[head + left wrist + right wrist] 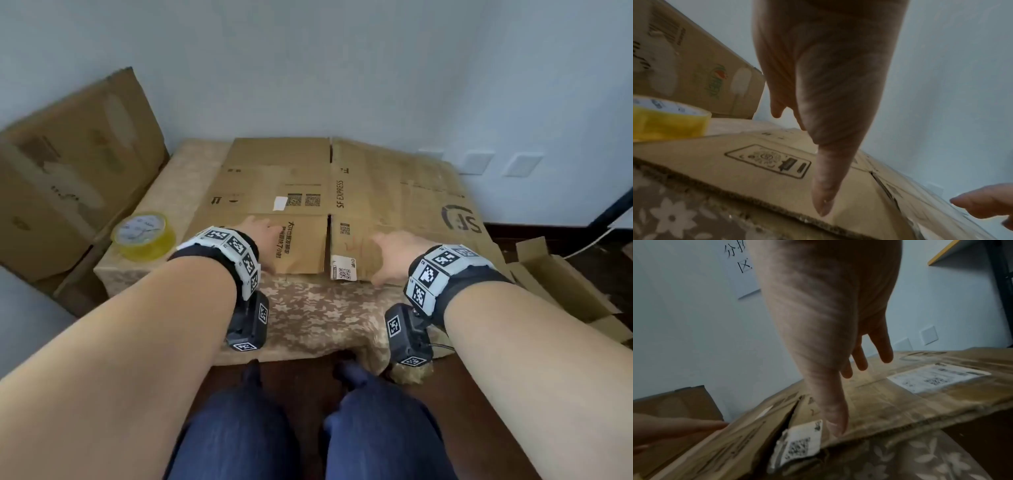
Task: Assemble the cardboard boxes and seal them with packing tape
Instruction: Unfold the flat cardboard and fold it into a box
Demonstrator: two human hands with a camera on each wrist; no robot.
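The counter [308, 318] has a floral cloth on it. A flat box [342, 192] lies on the cloth, and a tape roll [144, 236] stands just beside its left edge.

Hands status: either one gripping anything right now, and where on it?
Nothing gripped. The left hand and right hand lie with fingers straight on the near flaps of the flattened cardboard box. The tape roll sits untouched.
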